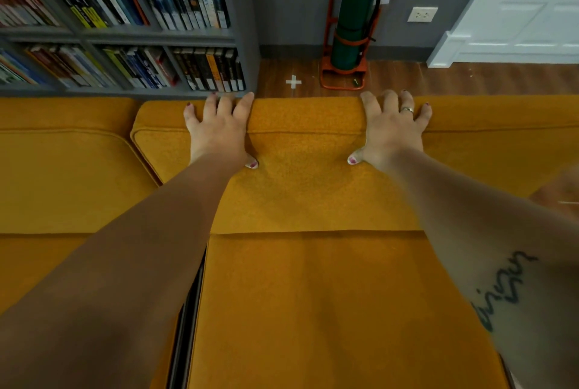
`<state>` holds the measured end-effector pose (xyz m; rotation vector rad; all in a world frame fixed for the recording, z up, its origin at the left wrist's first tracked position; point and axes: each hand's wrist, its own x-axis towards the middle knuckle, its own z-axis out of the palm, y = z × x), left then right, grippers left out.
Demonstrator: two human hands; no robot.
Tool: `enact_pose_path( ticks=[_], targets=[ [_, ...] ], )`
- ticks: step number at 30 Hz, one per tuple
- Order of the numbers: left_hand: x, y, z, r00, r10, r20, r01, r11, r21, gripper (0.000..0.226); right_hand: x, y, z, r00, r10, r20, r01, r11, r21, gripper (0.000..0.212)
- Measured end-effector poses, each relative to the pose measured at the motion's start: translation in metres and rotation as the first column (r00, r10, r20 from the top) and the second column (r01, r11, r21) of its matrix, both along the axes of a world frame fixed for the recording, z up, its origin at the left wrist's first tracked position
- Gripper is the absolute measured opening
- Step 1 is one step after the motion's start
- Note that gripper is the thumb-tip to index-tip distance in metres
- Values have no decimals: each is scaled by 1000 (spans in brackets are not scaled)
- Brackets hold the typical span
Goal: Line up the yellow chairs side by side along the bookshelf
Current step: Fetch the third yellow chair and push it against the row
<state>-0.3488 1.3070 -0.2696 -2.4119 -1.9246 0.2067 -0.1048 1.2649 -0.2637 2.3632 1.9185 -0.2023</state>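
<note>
1. A person leans over a yellow chair (307, 188), seen from above and from its front, with both bare forearms stretched out across the seat.
2. The left hand (216, 134) grips the top edge of the chair's backrest: its 4 fingers curl over the back and its thumb presses into the front of the cushion.
3. The right hand (391, 134) clamps the same edge in the same way, further to the right, and wears a ring (407, 109) on 1 finger.
4. The 2 hands are well apart, with bare yellow fabric between them.
5. A tattoo (504, 288) in dark script runs along the right forearm.
6. A second yellow chair (62, 175) stands just beside the held chair on its left, with a narrow dark gap between the 2 seats.
7. More yellow upholstery runs off to the right of the right hand; whether it is the same backrest or another chair is hard to tell.
8. A grey bookshelf (125, 34) packed with books stands behind both chairs, its end roughly in line with the left hand.
9. Beyond the backrest on the wooden floor (470, 78) is a white tape cross (293, 82).
10. A green fire extinguisher (354, 15) stands upright in an orange stand (343, 83) against the grey wall.
11. A wall socket (422, 14) sits to its right, then a white door (532, 12).
</note>
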Motion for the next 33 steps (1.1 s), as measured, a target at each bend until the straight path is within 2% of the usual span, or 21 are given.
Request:
enact_pose_path(
  ticks=[16,20,23,28,31,33],
  targets=[
    [2,-4,6,999,50,19,-49,998,-50,123,2,-1,0,1000,24,-1,-24,1000,-6,115],
    [-6,5,14,998,7,56,3,985,-170,128,0,0,1,1000,16,-5,-16,1000,-15,116],
    [-12,8,22,995,-12,98,36,968,-248,123,-1,0,5,1000,12,3,-12,999,-44,118],
    [-30,3,22,988,-91,126,121,959,-255,115,-4,0,10,999,-15,28,18,995,-94,121],
    [-53,3,26,993,-94,71,110,954,-278,112,-10,0,17,998,-60,32,64,987,-147,126],
    [-74,7,29,999,-36,7,37,962,-269,110,-18,1,21,993,-112,21,114,976,-187,130]
  ],
)
